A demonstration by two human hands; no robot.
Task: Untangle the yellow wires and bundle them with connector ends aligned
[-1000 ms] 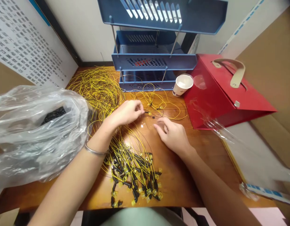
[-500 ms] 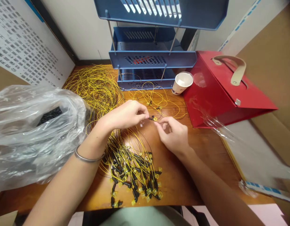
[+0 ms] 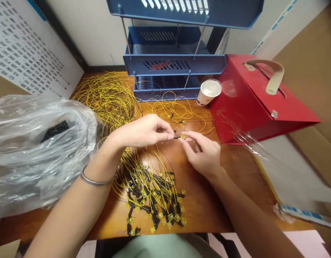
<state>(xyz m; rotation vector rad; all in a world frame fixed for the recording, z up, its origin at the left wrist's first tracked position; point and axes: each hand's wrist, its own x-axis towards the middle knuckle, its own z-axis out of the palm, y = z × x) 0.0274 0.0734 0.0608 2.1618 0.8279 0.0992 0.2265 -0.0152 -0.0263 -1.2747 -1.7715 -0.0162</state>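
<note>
Over the middle of the desk, my left hand (image 3: 150, 132) pinches the black end of a small connector (image 3: 176, 137) between thumb and fingertips. My right hand (image 3: 203, 148) has thumb and forefinger closed on the connector's other end, around a clear yellow cap (image 3: 182, 136). A tiny black piece (image 3: 174, 131) lies just behind the fingertips. Below my left hand spreads a bunch of black connectors with yellow caps (image 3: 154, 204), joined to thin yellow wires (image 3: 106, 100). Behind my hands, looser wires (image 3: 176, 104) curl with another capped connector (image 3: 182, 122).
A blue tiered tray rack (image 3: 176, 65) stands at the back, with a paper cup (image 3: 208, 92) at its right. Further right is a red box (image 3: 251, 100) with a beige handle. A clear plastic bag (image 3: 44, 154) covers the left side of the wooden desk (image 3: 203, 211).
Both hands have shifted slightly right with the connector. My right fingers have moved up around the yellow cap, which showed more openly before.
</note>
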